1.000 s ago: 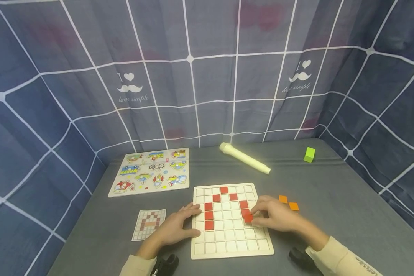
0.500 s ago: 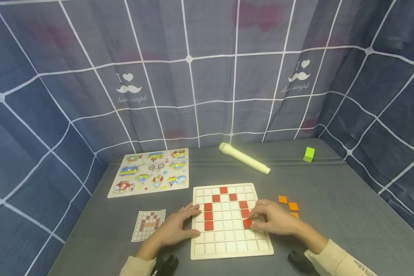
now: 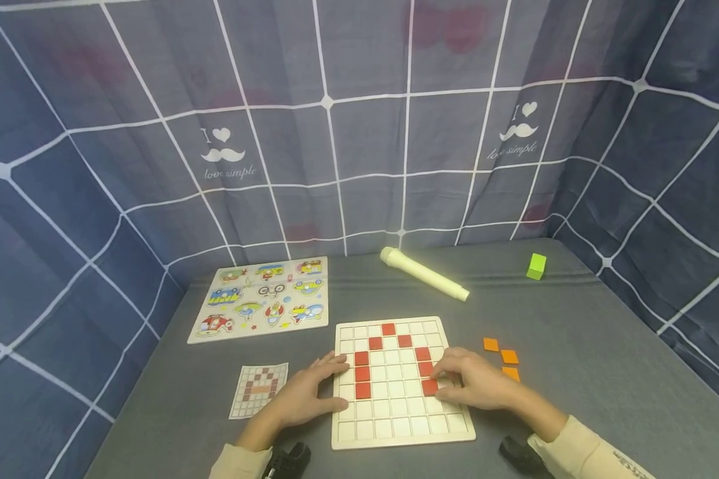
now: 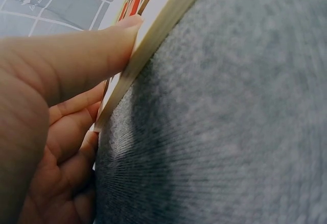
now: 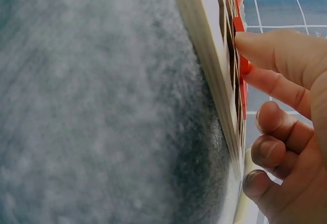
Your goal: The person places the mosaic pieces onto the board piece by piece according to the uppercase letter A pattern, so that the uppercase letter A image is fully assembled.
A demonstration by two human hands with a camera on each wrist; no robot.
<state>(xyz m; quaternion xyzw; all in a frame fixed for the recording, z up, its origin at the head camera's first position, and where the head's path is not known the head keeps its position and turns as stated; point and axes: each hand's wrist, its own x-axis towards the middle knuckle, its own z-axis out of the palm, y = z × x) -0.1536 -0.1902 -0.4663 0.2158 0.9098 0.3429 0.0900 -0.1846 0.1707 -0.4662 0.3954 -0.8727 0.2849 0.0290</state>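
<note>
A pale wooden grid board [image 3: 398, 426] lies on the grey cloth, with several red square tiles set in an arch-like shape. The right hand [image 3: 476, 379] holds the lowest red tile [image 3: 429, 387] of the right column between thumb and index finger; in the right wrist view this red tile [image 5: 239, 25] sits at the board, the other fingers curled away from it. The left hand [image 3: 305, 396] rests on the board's left edge, its thumb [image 4: 115, 45] against the rim in the left wrist view. A small pattern card [image 3: 239, 406] lies beside the left hand.
Several orange tiles [image 3: 508, 357] lie right of the board, partly behind the right hand. A vehicle puzzle board [image 3: 257, 299] stands back left. Behind the grid board are a cream microphone-shaped stick [image 3: 425, 274] and a green block [image 3: 536, 267]. A checked curtain [image 3: 365, 146] encloses the table.
The right hand has brought the red tile down from overlapping the tile above into the cell below it, then stayed there. The left hand has kept its place on the board.
</note>
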